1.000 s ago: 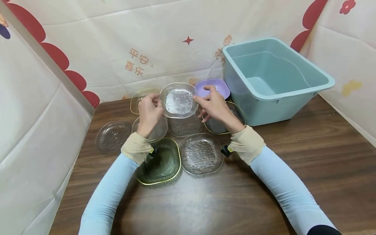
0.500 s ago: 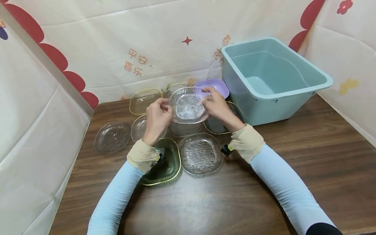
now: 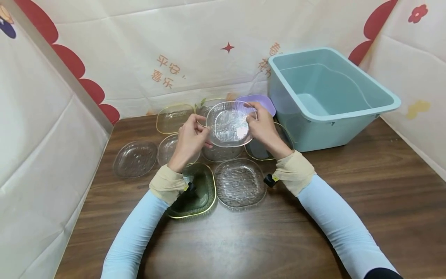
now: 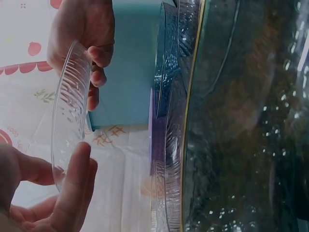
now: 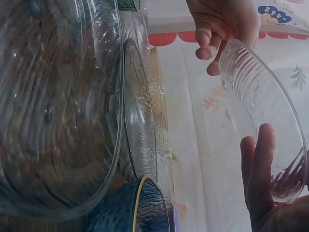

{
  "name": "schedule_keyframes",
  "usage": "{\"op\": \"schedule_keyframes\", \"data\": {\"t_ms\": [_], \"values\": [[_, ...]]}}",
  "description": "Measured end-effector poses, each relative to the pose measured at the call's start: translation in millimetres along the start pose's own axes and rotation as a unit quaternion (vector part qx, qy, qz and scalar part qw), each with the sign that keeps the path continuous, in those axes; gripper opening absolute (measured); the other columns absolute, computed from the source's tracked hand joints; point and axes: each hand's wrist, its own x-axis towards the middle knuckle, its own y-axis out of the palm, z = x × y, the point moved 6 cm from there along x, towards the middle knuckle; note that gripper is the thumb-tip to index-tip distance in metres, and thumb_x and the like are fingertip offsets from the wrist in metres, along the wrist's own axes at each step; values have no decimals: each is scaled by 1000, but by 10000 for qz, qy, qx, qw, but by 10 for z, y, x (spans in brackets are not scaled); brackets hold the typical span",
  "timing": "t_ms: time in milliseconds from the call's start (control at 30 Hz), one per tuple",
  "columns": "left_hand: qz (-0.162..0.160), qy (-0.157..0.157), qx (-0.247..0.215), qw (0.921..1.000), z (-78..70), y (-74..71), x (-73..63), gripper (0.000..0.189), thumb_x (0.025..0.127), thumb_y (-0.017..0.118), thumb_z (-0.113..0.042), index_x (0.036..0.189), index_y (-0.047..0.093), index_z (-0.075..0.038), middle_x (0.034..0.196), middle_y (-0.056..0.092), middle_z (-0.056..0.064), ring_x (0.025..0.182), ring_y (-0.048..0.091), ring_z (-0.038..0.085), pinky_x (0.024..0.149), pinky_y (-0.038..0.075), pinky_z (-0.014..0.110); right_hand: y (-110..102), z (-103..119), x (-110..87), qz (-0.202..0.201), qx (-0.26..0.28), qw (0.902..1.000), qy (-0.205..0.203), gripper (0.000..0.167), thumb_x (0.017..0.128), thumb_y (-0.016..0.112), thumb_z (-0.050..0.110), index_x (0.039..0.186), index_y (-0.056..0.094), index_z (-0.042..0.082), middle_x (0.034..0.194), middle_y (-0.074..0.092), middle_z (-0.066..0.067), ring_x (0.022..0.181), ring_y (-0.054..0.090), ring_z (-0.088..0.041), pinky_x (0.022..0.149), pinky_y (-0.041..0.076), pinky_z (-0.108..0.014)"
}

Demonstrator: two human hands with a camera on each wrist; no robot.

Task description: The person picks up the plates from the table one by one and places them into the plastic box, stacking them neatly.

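Note:
A clear ridged dish (image 3: 230, 126) is held up above the other dishes, tilted so its broad face shows in the head view. At its left rim, my left hand (image 3: 191, 140) pinches the edge; the left wrist view has the thumb on one side and the fingers (image 4: 75, 183) on the other. My right hand (image 3: 264, 128) grips the opposite rim, fingers (image 5: 260, 169) along the ridged side in the right wrist view. Below lie a clear ribbed plate (image 3: 240, 182) and a dark green gold-rimmed bowl (image 3: 202, 190), partly behind my left wrist.
A large light-blue bin (image 3: 320, 135) stands at the back right. Beside it are a purple dish (image 3: 263, 101) and a dark gold-rimmed dish (image 3: 258, 150). A yellowish dish (image 3: 174, 119) sits at the back left, a clear oval plate (image 3: 135, 159) at far left.
The clear ridged dish has shifted to the right, and its tilt has changed. My left hand has moved right along with it; my right hand stays nearly in place at the other rim.

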Motion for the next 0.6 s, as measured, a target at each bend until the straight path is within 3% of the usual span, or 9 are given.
{"op": "schedule_keyframes", "data": {"t_ms": [100, 300, 433, 600], "values": [[192, -81, -194, 9996, 4, 15, 12, 32, 105, 60, -22, 127, 56, 1, 92, 71, 20, 55, 72, 22, 62, 64, 58, -37, 9, 2, -67, 97, 9999, -4, 51, 94, 44, -5, 143, 54, 2, 87, 63, -12, 46, 50, -9, 37, 51, -30], [199, -85, -496, 9985, -14, -9, 9, 59, 110, 37, -53, 123, 59, 0, 93, 67, 29, 53, 70, 25, 60, 63, 61, -126, 126, -2, -152, 274, 9994, -116, 49, 95, 44, -6, 142, 53, 1, 86, 64, -12, 47, 56, -9, 36, 52, -32], [230, -100, -426, 9988, -18, -23, 10, 65, 109, 33, -57, 123, 62, -1, 93, 68, 32, 52, 70, 24, 59, 63, 60, -207, 234, -35, -137, 565, 9982, -134, 51, 97, 43, -7, 146, 51, 3, 87, 64, -12, 35, 52, -14, 34, 53, -40], [279, -109, -234, 9993, -12, -23, 16, 63, 109, 37, -56, 121, 63, 0, 93, 70, 31, 53, 71, 26, 59, 63, 59, -368, 400, -100, -260, 732, 9967, -255, 53, 97, 43, -8, 148, 49, 5, 85, 65, -5, 34, 48, -11, 34, 53, -38]]}}
